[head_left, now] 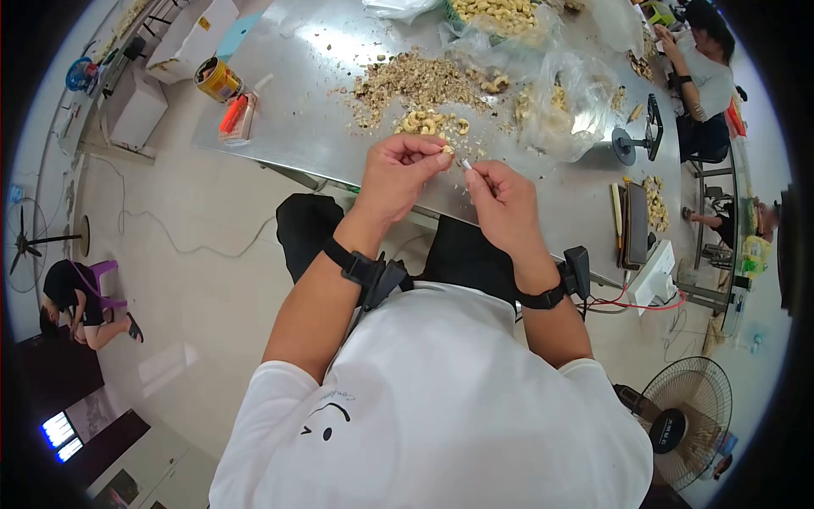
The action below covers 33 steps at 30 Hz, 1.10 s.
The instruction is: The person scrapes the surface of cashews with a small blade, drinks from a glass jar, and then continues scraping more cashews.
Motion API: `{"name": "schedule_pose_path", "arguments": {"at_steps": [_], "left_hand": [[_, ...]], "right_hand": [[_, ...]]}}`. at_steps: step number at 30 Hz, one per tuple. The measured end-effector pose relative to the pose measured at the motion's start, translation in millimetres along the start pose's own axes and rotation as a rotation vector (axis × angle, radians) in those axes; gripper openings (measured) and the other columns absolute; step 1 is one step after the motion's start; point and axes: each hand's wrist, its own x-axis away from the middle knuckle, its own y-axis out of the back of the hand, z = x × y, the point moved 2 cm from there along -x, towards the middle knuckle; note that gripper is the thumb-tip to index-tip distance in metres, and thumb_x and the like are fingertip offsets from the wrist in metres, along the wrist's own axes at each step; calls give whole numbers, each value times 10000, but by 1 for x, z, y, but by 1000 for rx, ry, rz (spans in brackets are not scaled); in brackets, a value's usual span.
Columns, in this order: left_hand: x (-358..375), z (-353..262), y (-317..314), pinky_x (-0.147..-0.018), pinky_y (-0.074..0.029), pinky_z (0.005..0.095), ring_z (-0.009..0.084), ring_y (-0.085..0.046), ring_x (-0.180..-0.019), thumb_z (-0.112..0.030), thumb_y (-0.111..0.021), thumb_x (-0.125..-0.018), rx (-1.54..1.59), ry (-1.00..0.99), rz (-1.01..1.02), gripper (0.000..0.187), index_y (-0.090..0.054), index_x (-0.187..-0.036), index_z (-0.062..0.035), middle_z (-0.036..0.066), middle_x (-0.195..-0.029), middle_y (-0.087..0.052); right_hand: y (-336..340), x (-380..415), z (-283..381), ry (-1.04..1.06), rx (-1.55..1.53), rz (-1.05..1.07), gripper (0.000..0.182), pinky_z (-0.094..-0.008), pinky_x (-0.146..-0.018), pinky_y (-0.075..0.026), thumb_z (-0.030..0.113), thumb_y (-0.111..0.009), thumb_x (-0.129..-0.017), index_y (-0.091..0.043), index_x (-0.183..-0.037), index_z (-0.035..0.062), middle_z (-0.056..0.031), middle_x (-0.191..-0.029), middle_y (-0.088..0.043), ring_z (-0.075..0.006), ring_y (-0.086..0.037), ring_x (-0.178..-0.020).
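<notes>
Pinched between the thumb and fingers of my left hand (397, 176) is a cashew nut (448, 150). My right hand (506, 206) is closed around a small tool with a white end (466, 164), its tip close to the nut; the exact kind of tool is too small to tell. Just beyond my hands, whole cashews (420, 123) lie in a small heap on the metal table (297, 93). Behind them spreads a wide pile of brown skins and broken bits (407, 81). Pale crumbs are scattered around my fingertips.
A transparent plastic bag (577, 102) and a basket of cashews (496, 15) are at the back. To the right are a phone stand (625, 146), a dark wallet-like case (633, 227) and more cashews (655, 204). A can (218, 81) stands left. A co-worker (708, 72) sits far right.
</notes>
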Motion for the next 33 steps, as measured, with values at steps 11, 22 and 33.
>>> {"name": "schedule_pose_path", "arguments": {"at_steps": [11,22,33], "left_hand": [[2,1,-2,-824,-580,260,122,-679,-897,139,-725,-854,-116,-33,-41,196,-698,-987,-1,122,-1067,-725],[3,-5,-3,-807,-597,282,166,-708,-937,65,-684,-935,-37,57,-12,165,-700,-1083,-6,127,-1102,-729],[2,-8,-3,-841,-609,321,195,-715,-960,31,-624,-989,71,118,31,169,-664,-1149,-11,147,-1132,-720]], "right_hand": [[6,-2,-17,-32,-81,5,153,-272,-575,-454,152,-690,-955,-726,-997,9,-23,-687,-650,-75,-550,-620],[3,0,-10,9,-86,53,142,-258,-578,-443,133,-683,-961,-721,-1004,4,0,-703,-642,-59,-532,-637],[7,-2,-8,34,-49,67,162,-307,-616,-493,157,-688,-954,-714,-1012,8,-85,-739,-682,-136,-607,-644]]}}
